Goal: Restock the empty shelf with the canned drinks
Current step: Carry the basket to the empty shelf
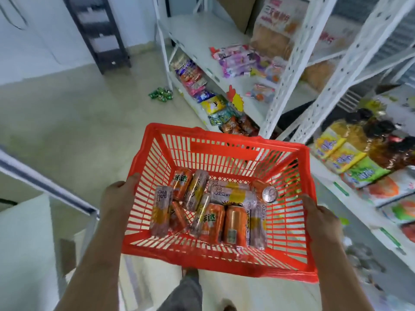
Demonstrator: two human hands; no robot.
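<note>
I carry a red plastic basket [226, 151] in front of me, above the floor. My left hand [118, 194] grips its left rim, thumb over the edge. My right hand [320, 217] grips the right rim. Several canned drinks [213, 212] lie jumbled on the basket's bottom: orange cans and slim pale cans with yellow and purple print; one can [269, 194] shows its silver top. A white shelf board [197, 32] on the rack ahead looks bare on its left part.
White metal racks [289, 70] stand ahead and to the right, holding snack packets and bags. Green wrapped items [161, 94] lie on the tiled floor by the rack's foot. A dark narrow stand [101, 34] is at the back left. White furniture is at my left.
</note>
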